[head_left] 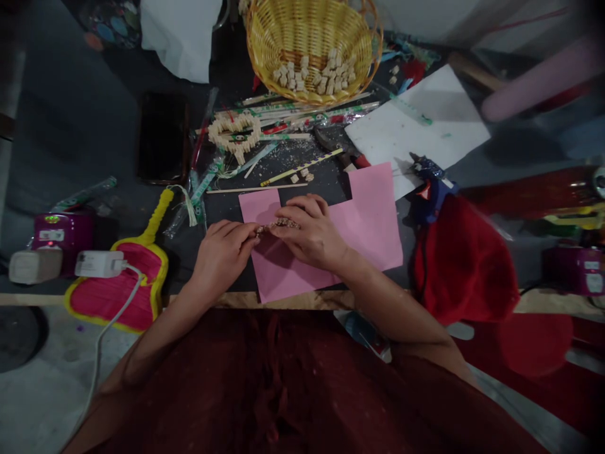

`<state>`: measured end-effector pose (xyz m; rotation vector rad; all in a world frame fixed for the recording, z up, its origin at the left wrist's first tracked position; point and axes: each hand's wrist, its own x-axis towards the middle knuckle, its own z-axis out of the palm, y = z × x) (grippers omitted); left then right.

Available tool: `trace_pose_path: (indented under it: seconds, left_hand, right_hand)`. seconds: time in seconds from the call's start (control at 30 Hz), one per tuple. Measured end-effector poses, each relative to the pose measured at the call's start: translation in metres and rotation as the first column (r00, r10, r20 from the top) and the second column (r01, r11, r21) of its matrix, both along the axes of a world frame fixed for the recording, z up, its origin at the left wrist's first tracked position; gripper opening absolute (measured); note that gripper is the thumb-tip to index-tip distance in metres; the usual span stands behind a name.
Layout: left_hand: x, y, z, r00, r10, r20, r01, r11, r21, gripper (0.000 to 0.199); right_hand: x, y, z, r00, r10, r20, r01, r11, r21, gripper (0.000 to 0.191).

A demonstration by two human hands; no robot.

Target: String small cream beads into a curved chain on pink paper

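Observation:
Between my hands is a short strip of small wooden pieces (285, 222), held over a pink sheet of paper (373, 214). My left hand (224, 252) pinches its left end between thumb and fingers. From the right, the fingers of my right hand (312, 233) close around the rest and partly cover it. The pink sheet lies at the table's front edge and has a notch cut from its top side. Just beyond it are a thin wooden stick (258, 188), a yellow patterned pencil (302, 167) and a few loose wooden bits (302, 175).
At the back stands a wicker basket (314, 38) with many small wooden pieces. A heart-shaped wooden piece (235, 133), pliers (338, 145), white paper (420, 126) and a blue glue gun (432, 186) lie around. Left are a phone (163, 139), a pink-and-yellow fan (142, 268) and a white charger (100, 263).

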<state>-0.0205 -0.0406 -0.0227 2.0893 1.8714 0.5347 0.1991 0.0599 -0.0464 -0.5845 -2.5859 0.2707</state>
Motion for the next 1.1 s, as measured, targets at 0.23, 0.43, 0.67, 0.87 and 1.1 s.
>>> trace_pose_path:
  seconds: [0.23, 0.43, 0.67, 0.87, 1.1]
  left_hand:
    - [0.001, -0.002, -0.001, 1.0, 0.027, -0.009, -0.027, 1.0, 0.009, 0.018]
    - [-0.002, 0.001, -0.004, 1.0, 0.001, 0.007, -0.002, 0.999, 0.032, 0.015]
    - [-0.003, 0.0, -0.004, 0.999, 0.006, 0.052, -0.008, 1.0, 0.02, 0.017]
    - [-0.004, 0.0, 0.0, 0.995, -0.007, 0.103, 0.008, 1.0, -0.005, 0.024]
    - [0.0, 0.002, 0.007, 0.999, 0.033, 0.042, -0.03, 0.997, -0.071, 0.026]
  right_hand:
    - [0.0, 0.0, 0.001, 1.0, 0.005, 0.016, -0.005, 1.0, -0.028, 0.024]
    - [-0.001, 0.0, 0.001, 1.0, 0.001, 0.002, -0.001, 1.0, -0.023, 0.023]
    - [-0.001, -0.001, 0.0, 1.0, -0.002, 0.003, 0.002, 0.999, -0.036, 0.024]
    - [-0.001, 0.0, 0.0, 1.0, -0.004, 0.031, 0.006, 0.998, -0.06, 0.024]
    - [-0.001, -0.001, 0.002, 0.999, -0.008, 0.042, 0.011, 0.997, -0.075, 0.026]
